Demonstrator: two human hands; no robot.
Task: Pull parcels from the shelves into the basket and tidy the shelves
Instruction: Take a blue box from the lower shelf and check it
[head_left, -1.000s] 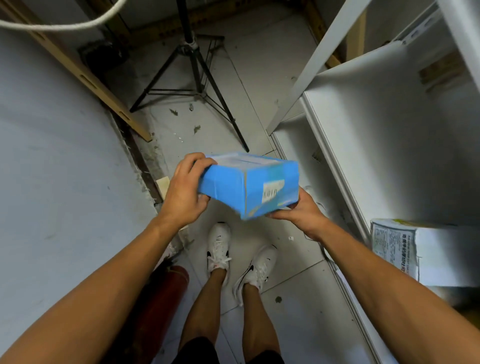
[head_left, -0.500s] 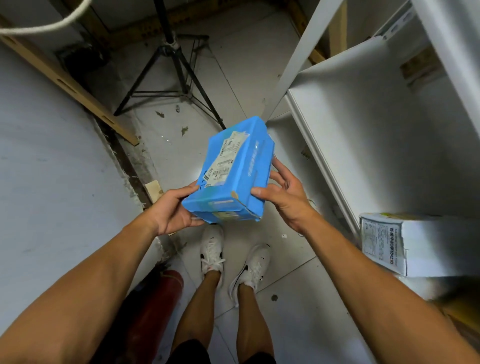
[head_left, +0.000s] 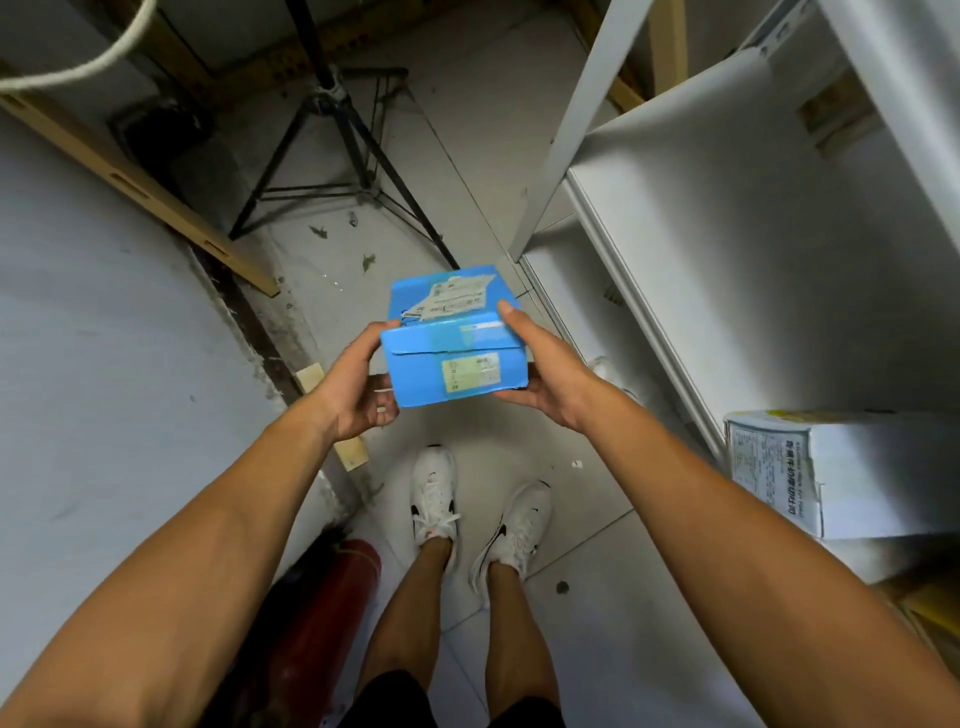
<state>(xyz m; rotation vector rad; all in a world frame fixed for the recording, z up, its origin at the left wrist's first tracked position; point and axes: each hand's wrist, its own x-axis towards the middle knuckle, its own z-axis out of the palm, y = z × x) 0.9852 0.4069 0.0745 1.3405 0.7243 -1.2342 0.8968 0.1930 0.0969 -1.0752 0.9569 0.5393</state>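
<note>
Seen from the head camera, the job looks only partly done. One parcel, a small blue cardboard box with white shipping labels (head_left: 454, 343), is off the shelving and in the person's grasp out over the tiled floor, roughly above the white trainers (head_left: 434, 499). No basket shows anywhere here, so I cannot tell how many parcels have gone in or where this one must travel. On the right, the white metal shelf unit (head_left: 727, 249) has at least one more item on it: a white carton with printed text on its end (head_left: 810, 473) sits at the near end of the board, while the far part of that board shows nothing on it. By my reckoning that carton is yet to be pulled or straightened.

The left hand (head_left: 358, 384) cups the box's left end, thumb lying along the top edge and fingers curled beneath. The right hand (head_left: 540, 364) clasps the right end, thumb on top and palm against the side. Both grip firmly, and the box sits about level between them.
</note>
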